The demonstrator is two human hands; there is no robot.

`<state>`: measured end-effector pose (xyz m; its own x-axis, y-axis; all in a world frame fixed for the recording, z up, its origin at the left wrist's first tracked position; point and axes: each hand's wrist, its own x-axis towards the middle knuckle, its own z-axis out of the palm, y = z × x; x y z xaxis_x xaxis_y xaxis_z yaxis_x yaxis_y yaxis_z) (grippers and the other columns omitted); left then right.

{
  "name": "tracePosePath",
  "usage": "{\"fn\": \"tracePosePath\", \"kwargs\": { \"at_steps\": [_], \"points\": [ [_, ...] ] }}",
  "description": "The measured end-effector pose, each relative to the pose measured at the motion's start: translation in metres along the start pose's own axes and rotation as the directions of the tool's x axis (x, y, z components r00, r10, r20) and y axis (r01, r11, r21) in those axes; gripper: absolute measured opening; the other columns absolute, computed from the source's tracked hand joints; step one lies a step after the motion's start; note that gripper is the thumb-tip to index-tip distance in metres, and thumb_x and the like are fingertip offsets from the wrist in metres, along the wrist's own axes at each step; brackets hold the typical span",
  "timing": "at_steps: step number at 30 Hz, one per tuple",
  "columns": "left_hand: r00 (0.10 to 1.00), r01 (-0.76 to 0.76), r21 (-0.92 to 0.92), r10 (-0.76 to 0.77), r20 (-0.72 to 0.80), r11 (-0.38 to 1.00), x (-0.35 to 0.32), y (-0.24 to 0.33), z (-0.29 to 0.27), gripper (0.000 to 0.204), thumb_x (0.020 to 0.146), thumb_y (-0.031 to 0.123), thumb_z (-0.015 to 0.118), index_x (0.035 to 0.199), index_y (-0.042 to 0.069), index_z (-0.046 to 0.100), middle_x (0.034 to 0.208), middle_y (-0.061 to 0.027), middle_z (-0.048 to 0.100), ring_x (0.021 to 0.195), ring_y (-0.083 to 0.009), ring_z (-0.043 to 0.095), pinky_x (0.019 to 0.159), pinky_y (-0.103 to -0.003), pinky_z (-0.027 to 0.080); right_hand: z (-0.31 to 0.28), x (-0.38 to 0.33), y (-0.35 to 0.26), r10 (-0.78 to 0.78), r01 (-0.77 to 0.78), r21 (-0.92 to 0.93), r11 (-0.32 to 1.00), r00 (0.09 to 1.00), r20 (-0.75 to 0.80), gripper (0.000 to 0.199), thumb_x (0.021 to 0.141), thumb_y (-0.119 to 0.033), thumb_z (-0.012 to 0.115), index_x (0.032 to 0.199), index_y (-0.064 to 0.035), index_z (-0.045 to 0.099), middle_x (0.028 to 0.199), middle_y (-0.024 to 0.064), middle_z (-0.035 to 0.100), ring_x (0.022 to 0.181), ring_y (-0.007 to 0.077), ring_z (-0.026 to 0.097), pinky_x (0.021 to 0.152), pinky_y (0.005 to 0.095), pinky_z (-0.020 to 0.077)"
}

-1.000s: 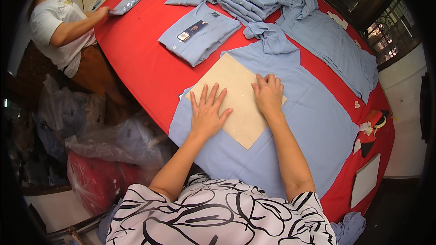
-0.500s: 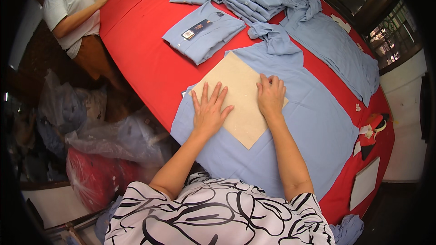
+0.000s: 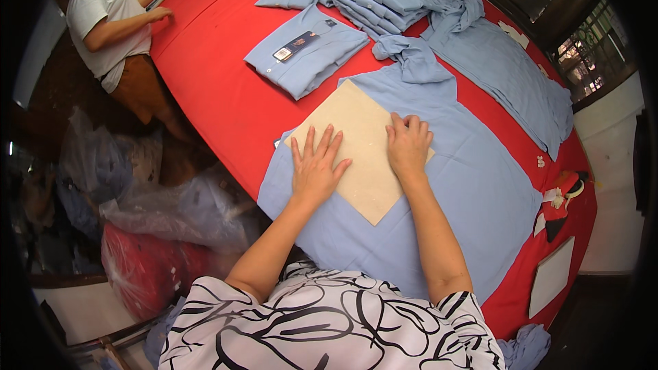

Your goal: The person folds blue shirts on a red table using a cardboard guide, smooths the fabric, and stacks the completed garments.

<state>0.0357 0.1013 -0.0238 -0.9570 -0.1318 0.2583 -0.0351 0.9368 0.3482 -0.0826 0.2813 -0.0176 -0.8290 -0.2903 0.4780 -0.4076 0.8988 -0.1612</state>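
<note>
Lower than half a second ago, a co-worker's hand (image 3: 162,14) is now by the left edge of the red table (image 3: 219,103), while the wearer's hands and the board between them have barely shifted. That board (image 3: 358,144) is thin, flat and cream-tan, straight-edged and four-cornered, with a few pale specks on its face; it lies cornerwise, one corner toward the wearer, on a light blue garment (image 3: 473,185) spread smooth, with faint creases. Left hand (image 3: 317,170) is wide open, fingers spread flat on the board across its lower left edge, gripping nothing. Right hand (image 3: 410,142) is half closed, fingers bent at the upper right edge; whether it pinches board or cloth I cannot tell. Beyond the board lies a folded blue shirt (image 3: 329,58) bearing a dark tag (image 3: 296,47)
</note>
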Motion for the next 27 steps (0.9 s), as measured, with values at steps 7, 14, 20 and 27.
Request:
{"fn": "tracePosePath", "kwargs": {
  "at_steps": [7,14,20,27],
  "points": [
    [0.997,-0.082,0.065,0.082,0.001,0.995,0.006,0.003,-0.005,0.058,0.092,0.041,0.062,0.144,0.02,0.049,0.15,-0.0119,0.041,0.145,-0.0365,0.026,0.117,-0.061,0.012,-0.001,0.0,0.003,-0.039,0.039,0.056,0.998,0.999,-0.012,0.027,0.09,-0.02,0.059,0.115,-0.0185,0.069,0.099,0.0076,0.056,0.095,0.0295,0.05,0.081,0.043,0.038],
    [0.983,-0.177,-0.128,0.182,0.029,0.976,0.035,0.006,-0.008,0.069,0.078,0.051,0.074,0.136,0.018,0.057,0.138,-0.0135,0.049,0.133,-0.0378,0.039,0.116,-0.051,0.025,-0.018,0.02,0.021,-0.063,-0.003,0.306,0.952,0.976,0.208,0.028,0.085,-0.012,0.067,0.112,-0.0138,0.071,0.101,0.0092,0.059,0.101,0.0311,0.054,0.086,0.0462,0.044],
    [0.958,-0.287,0.002,0.287,-0.022,0.958,0.043,-0.001,-0.003,0.075,0.071,0.059,0.075,0.132,0.018,0.061,0.142,-0.013,0.047,0.136,-0.0377,0.036,0.114,-0.063,0.02,0.0,0.08,0.075,0.205,-0.21,0.143,0.967,0.978,0.05,0.034,0.087,-0.017,0.067,0.121,-0.0106,0.067,0.123,0.0154,0.06,0.117,0.0349,0.052,0.096,0.0476,0.0419],
    [0.968,-0.243,-0.034,0.245,0.055,0.969,0.048,-0.002,0.003,0.081,0.068,0.063,0.075,0.135,0.019,0.059,0.155,-0.0105,0.037,0.147,-0.0398,0.023,0.113,-0.069,0.012,-0.003,0.124,0.112,0.393,-0.395,-0.018,0.919,0.908,0.145,0.045,0.087,-0.024,0.07,0.127,-0.0068,0.062,0.124,0.0145,0.062,0.117,0.0344,0.053,0.099,0.0491,0.0396]
  ]
}}
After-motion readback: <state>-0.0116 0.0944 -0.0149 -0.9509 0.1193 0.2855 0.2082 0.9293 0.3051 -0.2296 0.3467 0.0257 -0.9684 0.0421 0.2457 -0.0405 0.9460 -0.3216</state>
